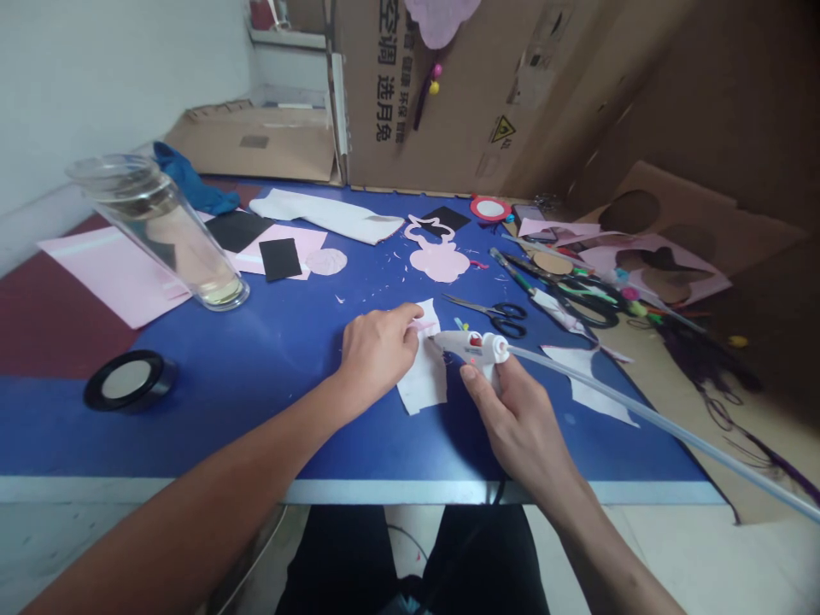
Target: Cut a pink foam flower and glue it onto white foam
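My right hand (518,418) grips a small white hot glue gun (471,346) with a long clear glue stick (641,410) trailing out behind it to the right. The nozzle points left, touching a small pink strip (423,325). My left hand (375,350) pinches that pink strip and presses down on a white cut piece of fabric or paper (424,376) lying on the blue table (269,342).
Black scissors (496,316) lie just beyond the glue gun. A pink cut-out shape (439,256), a glass jar (170,231), a black tape roll (128,382), pink and black sheets (275,252), green scissors (576,295) and cardboard boxes (448,94) surround the work spot.
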A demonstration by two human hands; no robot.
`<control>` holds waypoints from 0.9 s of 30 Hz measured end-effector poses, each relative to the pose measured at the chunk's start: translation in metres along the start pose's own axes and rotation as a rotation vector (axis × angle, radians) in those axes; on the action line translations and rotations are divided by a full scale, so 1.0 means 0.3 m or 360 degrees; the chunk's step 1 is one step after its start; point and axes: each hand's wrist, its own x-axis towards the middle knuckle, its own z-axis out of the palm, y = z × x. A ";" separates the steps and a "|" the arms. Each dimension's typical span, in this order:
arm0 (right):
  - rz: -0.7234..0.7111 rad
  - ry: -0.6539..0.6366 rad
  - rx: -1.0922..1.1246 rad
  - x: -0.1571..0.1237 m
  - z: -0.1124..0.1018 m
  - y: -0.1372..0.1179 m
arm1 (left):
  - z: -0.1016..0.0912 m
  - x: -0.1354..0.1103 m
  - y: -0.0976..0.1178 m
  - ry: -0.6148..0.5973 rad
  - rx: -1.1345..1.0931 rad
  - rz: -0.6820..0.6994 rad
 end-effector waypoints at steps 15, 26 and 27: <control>0.0120 0.0226 0.0205 -0.047 -0.038 0.044 | -0.007 -0.020 -0.005 -0.0023 0.0008 0.0167; 0.0222 0.0419 0.0191 -0.084 -0.085 0.068 | 0.001 -0.038 -0.023 -0.0081 0.0234 0.0526; 0.0216 0.0425 0.0192 -0.085 -0.088 0.072 | 0.002 -0.040 -0.024 -0.0079 0.0254 0.0559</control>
